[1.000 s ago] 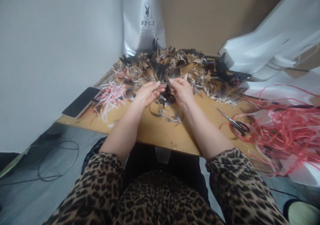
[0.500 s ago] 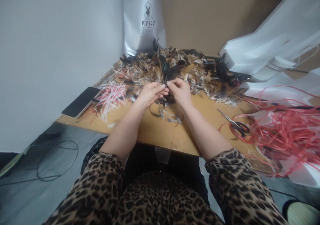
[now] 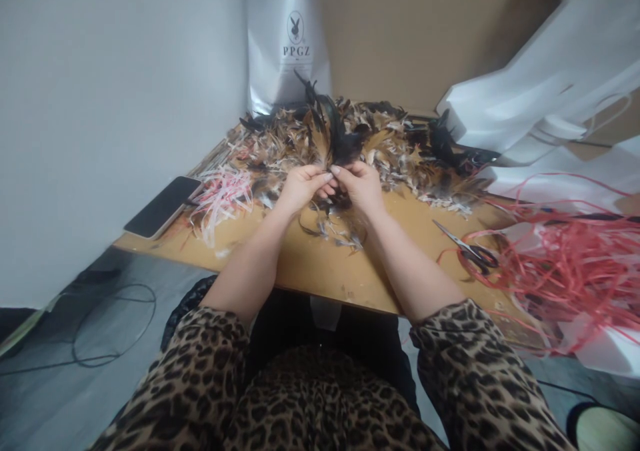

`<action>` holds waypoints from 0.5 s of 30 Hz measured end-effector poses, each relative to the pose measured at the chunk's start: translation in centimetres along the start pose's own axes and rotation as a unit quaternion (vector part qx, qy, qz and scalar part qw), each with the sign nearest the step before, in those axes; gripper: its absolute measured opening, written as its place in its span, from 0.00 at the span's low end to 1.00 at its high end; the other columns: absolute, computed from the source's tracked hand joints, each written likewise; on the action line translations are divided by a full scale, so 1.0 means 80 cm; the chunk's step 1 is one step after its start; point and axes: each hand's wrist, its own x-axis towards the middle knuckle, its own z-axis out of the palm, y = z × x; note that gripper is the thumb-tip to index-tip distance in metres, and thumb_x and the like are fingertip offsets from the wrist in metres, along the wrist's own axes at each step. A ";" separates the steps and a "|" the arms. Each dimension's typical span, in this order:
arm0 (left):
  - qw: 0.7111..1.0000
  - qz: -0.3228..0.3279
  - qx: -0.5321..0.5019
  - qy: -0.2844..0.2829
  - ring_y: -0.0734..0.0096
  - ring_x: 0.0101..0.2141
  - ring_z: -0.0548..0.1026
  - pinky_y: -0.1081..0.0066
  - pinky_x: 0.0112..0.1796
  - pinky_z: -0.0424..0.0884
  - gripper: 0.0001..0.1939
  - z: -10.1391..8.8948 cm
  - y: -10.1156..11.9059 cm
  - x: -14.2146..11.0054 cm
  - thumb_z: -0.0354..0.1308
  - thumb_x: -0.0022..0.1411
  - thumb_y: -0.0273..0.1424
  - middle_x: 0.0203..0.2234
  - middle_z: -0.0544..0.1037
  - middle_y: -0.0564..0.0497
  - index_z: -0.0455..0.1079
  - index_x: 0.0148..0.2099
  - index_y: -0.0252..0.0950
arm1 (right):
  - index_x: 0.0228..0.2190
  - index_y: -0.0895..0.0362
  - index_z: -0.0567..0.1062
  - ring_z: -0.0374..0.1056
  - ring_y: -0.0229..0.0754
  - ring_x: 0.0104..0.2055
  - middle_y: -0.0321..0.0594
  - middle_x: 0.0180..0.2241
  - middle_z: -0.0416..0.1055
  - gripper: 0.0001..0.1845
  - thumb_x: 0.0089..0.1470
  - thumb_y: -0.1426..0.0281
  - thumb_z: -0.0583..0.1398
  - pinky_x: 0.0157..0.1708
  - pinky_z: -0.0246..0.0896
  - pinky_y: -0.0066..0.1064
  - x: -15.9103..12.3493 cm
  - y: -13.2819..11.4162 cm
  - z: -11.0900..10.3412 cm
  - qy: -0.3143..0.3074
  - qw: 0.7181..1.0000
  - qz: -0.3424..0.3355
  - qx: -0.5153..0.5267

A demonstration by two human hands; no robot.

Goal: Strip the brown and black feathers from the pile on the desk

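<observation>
Over the near edge of a heap of brown, black and white feathers (image 3: 280,137), my two hands meet. My left hand (image 3: 306,187) and my right hand (image 3: 361,183) pinch the base of a bunch of dark feathers (image 3: 337,131) between thumbs and fingertips. The long black plumes of the bunch fan upward and away from me. Whether anything is wrapped round the quills is hidden by my fingers. Loose small feathers (image 3: 337,231) lie on the wooden table (image 3: 320,271) just below my hands.
A phone (image 3: 163,207) lies at the table's left edge beside pink and white strips (image 3: 223,194). To the right are scissors (image 3: 467,247) and a tangle of red plastic strips (image 3: 575,264). A white printed bag (image 3: 290,44) stands behind the feathers; white sheets (image 3: 530,84) are at the right.
The feather bunch now stands taller and more spread above my fingers, its dark tips reaching toward the bag. Both hands keep nearly the same place.
</observation>
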 end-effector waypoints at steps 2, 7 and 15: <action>1.000 -0.011 0.001 -0.013 0.80 0.20 0.74 0.81 0.23 0.68 0.09 -0.001 0.000 -0.002 0.65 0.52 0.33 0.24 0.79 0.48 0.73 0.28 0.30 | 0.18 0.57 0.69 0.55 0.29 0.18 0.29 0.15 0.63 0.21 0.37 0.55 0.69 0.19 0.52 0.24 0.002 0.003 -0.001 -0.010 1.000 0.015 0.014; 1.000 -0.009 -0.016 -0.007 0.82 0.18 0.72 0.82 0.21 0.66 0.11 -0.006 -0.002 0.001 0.66 0.51 0.34 0.22 0.78 0.49 0.73 0.27 0.30 | 0.21 0.56 0.72 0.52 0.29 0.16 0.29 0.14 0.62 0.17 0.38 0.57 0.68 0.17 0.46 0.23 0.010 0.006 -0.008 -0.041 0.998 0.045 0.035; 0.976 0.019 -0.134 0.168 0.88 0.19 0.71 0.86 0.21 0.63 0.10 -0.031 0.010 0.015 0.64 0.54 0.33 0.25 0.78 0.55 0.68 0.29 0.33 | 0.23 0.57 0.77 0.65 0.36 0.28 0.35 0.25 0.72 0.05 0.44 0.69 0.62 0.33 0.60 0.30 0.028 0.027 -0.047 -0.068 0.965 -0.053 -0.249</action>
